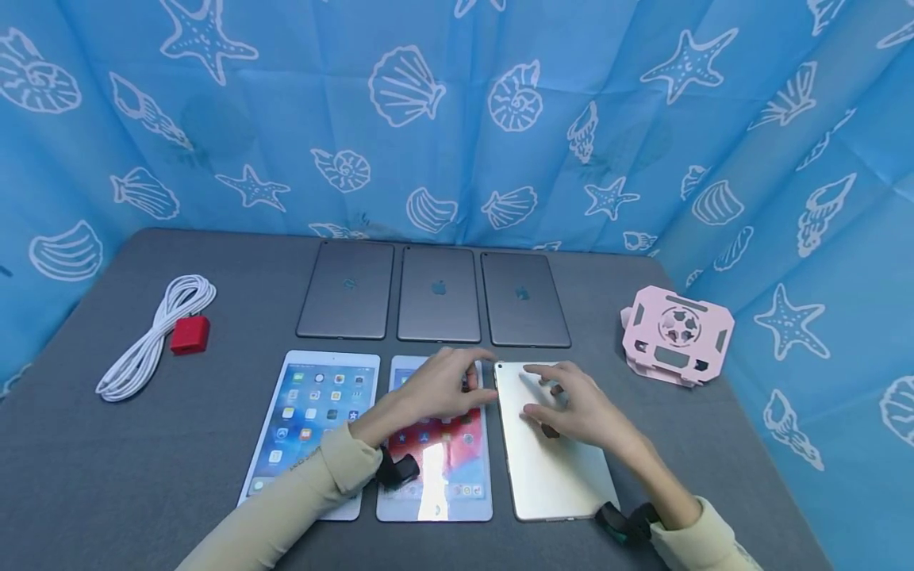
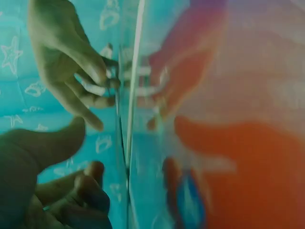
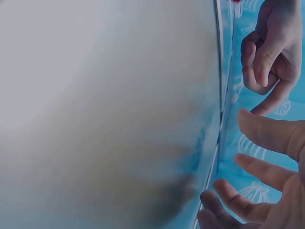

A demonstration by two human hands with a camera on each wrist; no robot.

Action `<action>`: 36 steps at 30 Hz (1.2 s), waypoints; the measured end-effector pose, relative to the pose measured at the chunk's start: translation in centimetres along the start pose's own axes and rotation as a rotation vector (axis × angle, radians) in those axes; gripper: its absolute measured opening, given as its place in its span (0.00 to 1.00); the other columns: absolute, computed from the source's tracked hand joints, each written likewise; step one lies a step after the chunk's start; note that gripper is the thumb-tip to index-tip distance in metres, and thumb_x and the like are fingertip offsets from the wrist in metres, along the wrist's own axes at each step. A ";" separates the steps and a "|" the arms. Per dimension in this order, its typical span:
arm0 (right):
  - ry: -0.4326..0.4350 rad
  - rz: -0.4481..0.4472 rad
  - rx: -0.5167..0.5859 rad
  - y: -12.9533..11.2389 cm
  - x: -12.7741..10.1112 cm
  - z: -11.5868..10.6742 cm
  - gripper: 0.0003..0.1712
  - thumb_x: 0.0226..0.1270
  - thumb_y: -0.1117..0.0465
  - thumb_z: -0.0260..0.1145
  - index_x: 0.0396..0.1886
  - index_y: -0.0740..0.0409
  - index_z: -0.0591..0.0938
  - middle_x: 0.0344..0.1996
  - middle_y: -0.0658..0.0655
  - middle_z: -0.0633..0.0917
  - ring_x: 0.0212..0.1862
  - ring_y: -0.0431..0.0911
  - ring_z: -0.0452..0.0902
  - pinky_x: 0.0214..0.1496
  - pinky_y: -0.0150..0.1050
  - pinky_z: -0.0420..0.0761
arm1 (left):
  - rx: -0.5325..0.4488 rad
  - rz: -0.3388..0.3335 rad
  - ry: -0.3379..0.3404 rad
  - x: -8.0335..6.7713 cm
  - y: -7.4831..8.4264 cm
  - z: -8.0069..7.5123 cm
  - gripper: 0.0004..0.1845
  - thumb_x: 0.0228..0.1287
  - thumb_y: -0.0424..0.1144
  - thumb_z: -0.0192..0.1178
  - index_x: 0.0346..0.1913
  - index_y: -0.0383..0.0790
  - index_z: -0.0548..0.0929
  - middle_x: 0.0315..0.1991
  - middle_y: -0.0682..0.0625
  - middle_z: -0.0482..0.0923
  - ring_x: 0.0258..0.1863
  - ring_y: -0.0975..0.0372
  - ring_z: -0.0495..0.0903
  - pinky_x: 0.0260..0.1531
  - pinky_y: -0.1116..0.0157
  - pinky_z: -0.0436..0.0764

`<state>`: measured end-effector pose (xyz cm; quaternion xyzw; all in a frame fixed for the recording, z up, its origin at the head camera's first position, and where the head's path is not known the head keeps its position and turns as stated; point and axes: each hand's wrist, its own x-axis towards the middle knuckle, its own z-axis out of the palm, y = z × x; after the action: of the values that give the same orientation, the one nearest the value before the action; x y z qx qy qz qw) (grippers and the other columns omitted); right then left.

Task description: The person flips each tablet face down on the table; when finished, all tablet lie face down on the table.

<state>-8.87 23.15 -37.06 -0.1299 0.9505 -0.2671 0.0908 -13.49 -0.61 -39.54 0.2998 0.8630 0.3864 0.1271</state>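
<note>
Both hands (image 1: 443, 385) (image 1: 571, 404) rest with relaxed fingers on the silver tablet (image 1: 553, 468).

a dark grey felt-like counter (image 1: 107, 492) fills the near scene. blue cloth (image 1: 457, 119) printed with white shells and starfish hangs as walls at the far side, left and right. soft, even light falls throughout.

Your left hand (image 2: 43, 186) sits at the lower left, thumb stretched toward a tablet's edge (image 2: 131, 95), fingers curled below. Your right hand (image 2: 66, 57) is at upper left, fingertips touching that edge. The glossy screen (image 2: 228, 157) reflects both hands, red and blurred.
</note>
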 end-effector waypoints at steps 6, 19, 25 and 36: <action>-0.019 -0.054 0.035 -1.5 0.9 0.3 0.32 0.65 0.57 0.74 0.67 0.63 0.78 0.52 0.68 0.80 0.50 0.58 0.81 0.48 0.53 0.83 | 0.032 -0.008 0.026 -1.8 -0.6 -2.4 0.32 0.64 0.44 0.72 0.68 0.36 0.77 0.27 0.51 0.77 0.12 0.68 0.62 0.17 0.73 0.60; -0.101 -0.046 0.004 -3.6 3.7 2.2 0.38 0.65 0.52 0.74 0.72 0.60 0.74 0.57 0.67 0.83 0.59 0.59 0.79 0.59 0.59 0.79 | 0.157 -0.133 0.019 -4.8 -3.5 -6.1 0.35 0.60 0.46 0.75 0.68 0.36 0.77 0.28 0.49 0.75 0.16 0.65 0.58 0.22 0.70 0.60; -0.182 -0.010 -0.075 -4.5 4.8 2.8 0.43 0.65 0.51 0.75 0.75 0.64 0.70 0.58 0.67 0.81 0.60 0.58 0.74 0.61 0.59 0.77 | 0.192 -0.157 -0.009 -5.5 -4.9 -6.2 0.41 0.54 0.48 0.78 0.68 0.32 0.76 0.26 0.50 0.73 0.22 0.65 0.64 0.24 0.70 0.61; -0.208 0.056 -0.124 -4.7 5.2 3.2 0.46 0.64 0.51 0.76 0.74 0.69 0.69 0.64 0.69 0.76 0.63 0.59 0.71 0.65 0.58 0.75 | 0.207 -0.219 -0.009 -6.0 -4.9 -5.3 0.49 0.48 0.50 0.81 0.70 0.30 0.73 0.23 0.52 0.72 0.20 0.65 0.65 0.21 0.71 0.60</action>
<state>-12.08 16.19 -37.76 -0.1356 0.9540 -0.1901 0.1883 -13.20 -10.01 -39.68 0.2171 0.9252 0.2778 0.1407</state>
